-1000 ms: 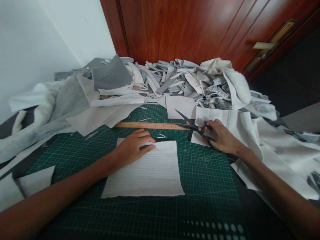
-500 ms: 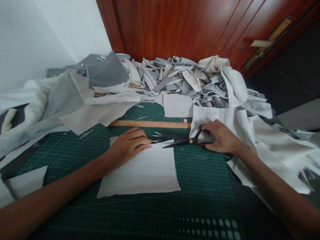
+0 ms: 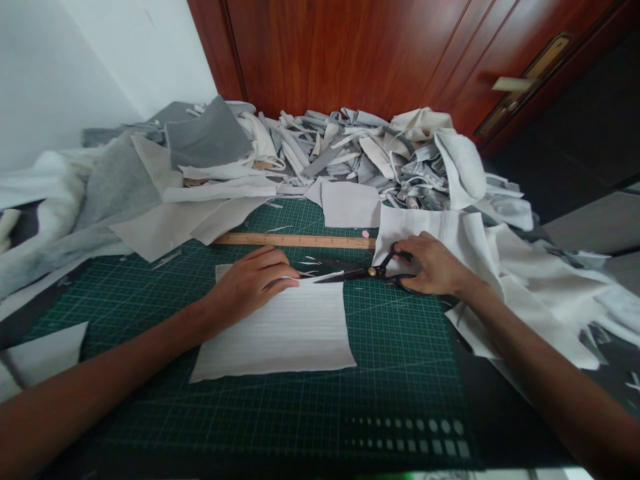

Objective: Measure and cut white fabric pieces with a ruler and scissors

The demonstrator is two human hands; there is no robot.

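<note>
Pressing | left hand [image 3: 249,285] open, flat on white ribbed fabric sheet [image 3: 275,337] | right hand [image 3: 434,267] holding black shears [image 3: 357,275], blades nearly closed, tips over sheet's edge | risk: sheet slips on green cutting mat [image 3: 400,380] if pressure eases

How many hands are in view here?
2: the left hand rests on the white cloth on the cutting mat, and the right hand holds the scissors beside it.

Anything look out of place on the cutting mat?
A tiny pink speck sits on the cutting mat just above the right end of the wooden ruler, the only bright colour among the grey and white fabric. Too small to identify.
</note>
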